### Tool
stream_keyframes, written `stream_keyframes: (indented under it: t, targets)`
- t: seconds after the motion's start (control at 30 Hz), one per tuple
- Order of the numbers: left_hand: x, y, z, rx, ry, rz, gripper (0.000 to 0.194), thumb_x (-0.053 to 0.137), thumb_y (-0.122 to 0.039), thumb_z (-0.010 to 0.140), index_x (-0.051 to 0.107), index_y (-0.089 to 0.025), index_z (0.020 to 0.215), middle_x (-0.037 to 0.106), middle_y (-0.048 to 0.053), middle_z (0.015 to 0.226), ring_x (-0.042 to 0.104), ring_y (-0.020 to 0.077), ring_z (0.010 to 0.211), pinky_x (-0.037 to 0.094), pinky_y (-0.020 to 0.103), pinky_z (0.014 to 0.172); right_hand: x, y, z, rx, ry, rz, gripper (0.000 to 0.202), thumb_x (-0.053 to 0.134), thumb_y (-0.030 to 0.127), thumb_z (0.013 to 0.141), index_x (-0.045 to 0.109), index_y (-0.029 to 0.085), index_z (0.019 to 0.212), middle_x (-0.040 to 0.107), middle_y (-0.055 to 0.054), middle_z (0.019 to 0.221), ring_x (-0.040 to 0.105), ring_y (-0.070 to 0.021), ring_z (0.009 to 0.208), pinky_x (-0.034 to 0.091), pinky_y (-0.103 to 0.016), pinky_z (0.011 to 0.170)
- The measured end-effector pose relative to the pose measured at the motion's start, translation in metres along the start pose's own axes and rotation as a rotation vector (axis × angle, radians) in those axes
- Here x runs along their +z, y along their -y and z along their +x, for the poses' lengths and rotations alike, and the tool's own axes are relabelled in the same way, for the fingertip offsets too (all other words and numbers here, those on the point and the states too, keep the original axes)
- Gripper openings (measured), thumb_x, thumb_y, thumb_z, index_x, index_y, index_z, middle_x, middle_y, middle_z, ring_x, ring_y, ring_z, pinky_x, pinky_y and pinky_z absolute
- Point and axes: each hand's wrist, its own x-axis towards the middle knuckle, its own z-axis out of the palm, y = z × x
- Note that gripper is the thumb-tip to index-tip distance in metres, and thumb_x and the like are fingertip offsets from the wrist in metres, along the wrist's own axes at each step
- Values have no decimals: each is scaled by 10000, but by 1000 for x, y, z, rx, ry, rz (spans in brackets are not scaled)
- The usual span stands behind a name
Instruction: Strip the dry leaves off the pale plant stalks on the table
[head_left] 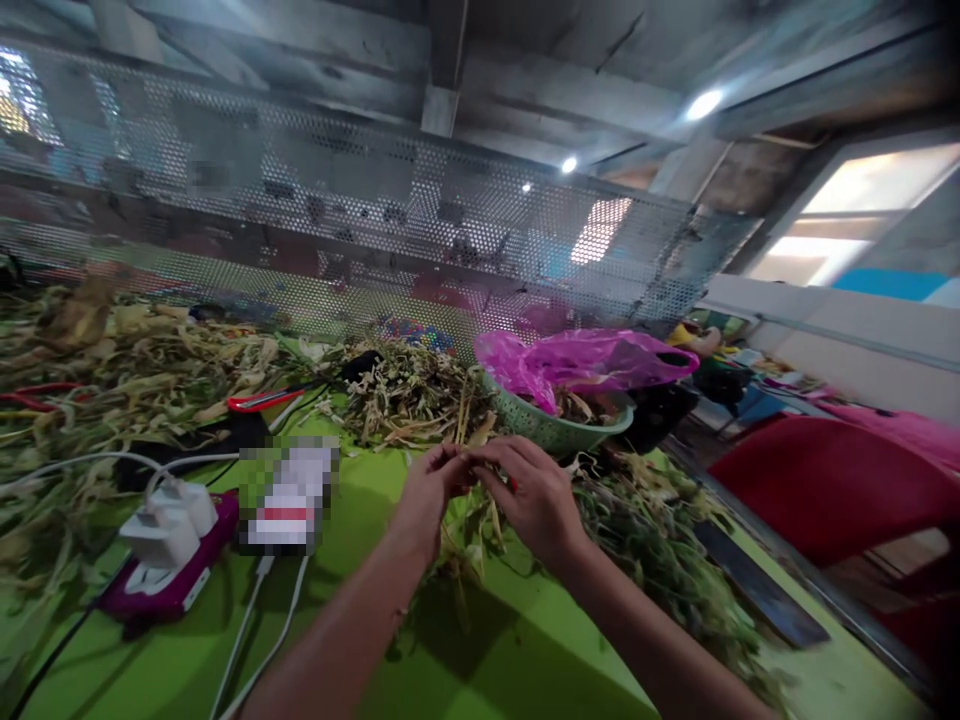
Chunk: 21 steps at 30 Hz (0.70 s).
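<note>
My left hand [433, 492] and my right hand [531, 492] meet above the green tabletop [375, 570], fingertips close together. Both pinch a dried plant stem [480, 505], whose pale leaves hang down between them. Something small and red shows at my right hand's fingers. Just beyond is a pile of dried plant pieces [412, 390]. A green basket [559, 430] behind my right hand holds more pieces, with a pink plastic bag [592, 358] over it. Greener plants [652, 530] lie right of my right hand.
On the left are a purple power strip [169, 590] with white chargers, a phone [292, 495] on cables, red-handled scissors [262, 400] and heaped dried plants [172, 360]. A dark flat blade [757, 580] lies near the right edge, beside a red chair [832, 480]. Perforated mesh stands behind.
</note>
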Motion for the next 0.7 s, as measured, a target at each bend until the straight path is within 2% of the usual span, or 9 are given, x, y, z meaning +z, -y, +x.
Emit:
stream_keyframes:
  t: [0.13, 0.43, 0.7]
  targets:
    - [-1, 1, 0, -35, -5, -43, 197, 725, -279, 642, 624, -157, 760, 614, 4, 733, 542, 92, 624, 406, 230, 625, 2, -4, 0, -25, -31, -1, 190, 559, 167, 863, 673, 254, 987, 687, -50, 905, 614, -207, 874, 483, -356, 814]
    - [3, -5, -4, -94, 12, -163, 176, 727, -245, 621, 621, -143, 718, 588, 0, 696, 511, 76, 598, 401, 215, 601, 3, -8, -3, 70, -78, 93, 115, 593, 233, 851, 685, 257, 915, 692, -43, 876, 637, -205, 844, 508, -342, 781]
    - [3, -3, -4, -85, -34, -97, 195, 730, -276, 620, 628, -153, 732, 586, -3, 689, 484, 70, 583, 402, 214, 608, 3, -12, -4, 113, -71, 200, 87, 608, 243, 841, 687, 244, 876, 684, -45, 857, 638, -198, 813, 507, -330, 746]
